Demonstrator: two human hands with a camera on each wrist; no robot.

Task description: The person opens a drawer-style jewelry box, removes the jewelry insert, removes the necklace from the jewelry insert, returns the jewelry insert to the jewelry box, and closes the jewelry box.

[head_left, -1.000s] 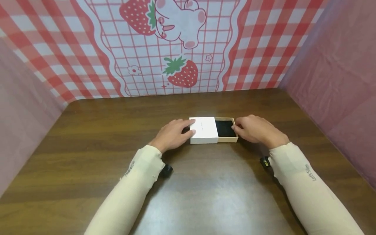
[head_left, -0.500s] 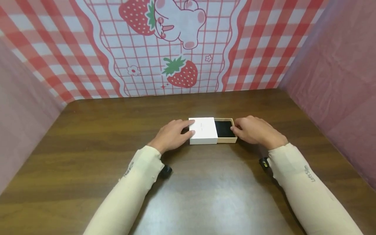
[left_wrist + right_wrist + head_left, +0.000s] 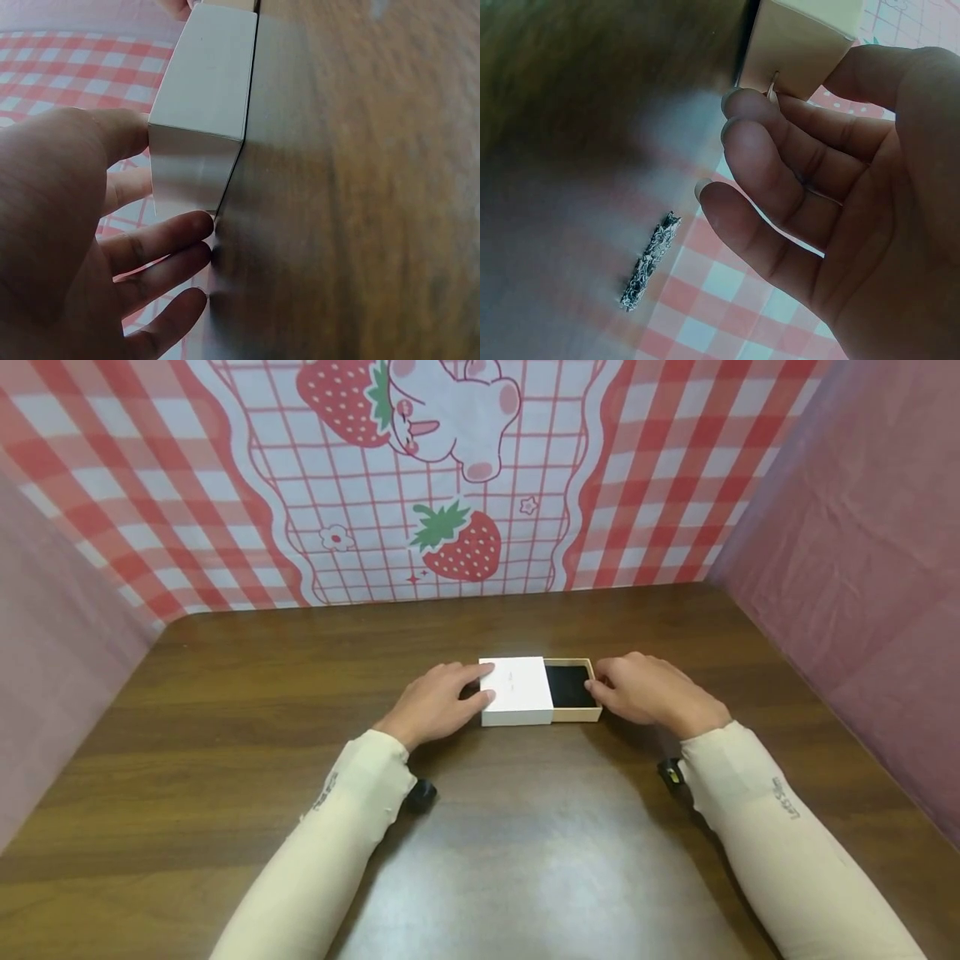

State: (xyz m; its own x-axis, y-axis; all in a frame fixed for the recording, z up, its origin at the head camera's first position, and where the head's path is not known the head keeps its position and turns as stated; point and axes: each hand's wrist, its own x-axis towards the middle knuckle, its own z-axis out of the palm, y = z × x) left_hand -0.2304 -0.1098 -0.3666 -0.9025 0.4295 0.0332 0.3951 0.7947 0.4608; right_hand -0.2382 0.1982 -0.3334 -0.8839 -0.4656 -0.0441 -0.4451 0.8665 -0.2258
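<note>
A white slide-out box sits on the table, its white sleeve (image 3: 516, 691) at left and its cream drawer (image 3: 577, 716) partly out to the right. Black padding (image 3: 570, 686) fills the exposed part of the drawer. My left hand (image 3: 437, 703) rests thumb and forefinger on the sleeve's left edge; in the left wrist view the other fingers extend below the end face. My right hand (image 3: 647, 689) pinches the drawer's right end wall, thumb over the rim. In the right wrist view a small ribbon tab (image 3: 773, 88) hangs from that wall beside my fingertips.
A short silvery, rough-textured strip (image 3: 651, 261) lies on the table beyond my right fingers, seen only in the right wrist view. The brown wooden table (image 3: 480, 827) ends at a red-checked strawberry cloth (image 3: 637, 510). Pink cloth (image 3: 862, 568) hangs at either side.
</note>
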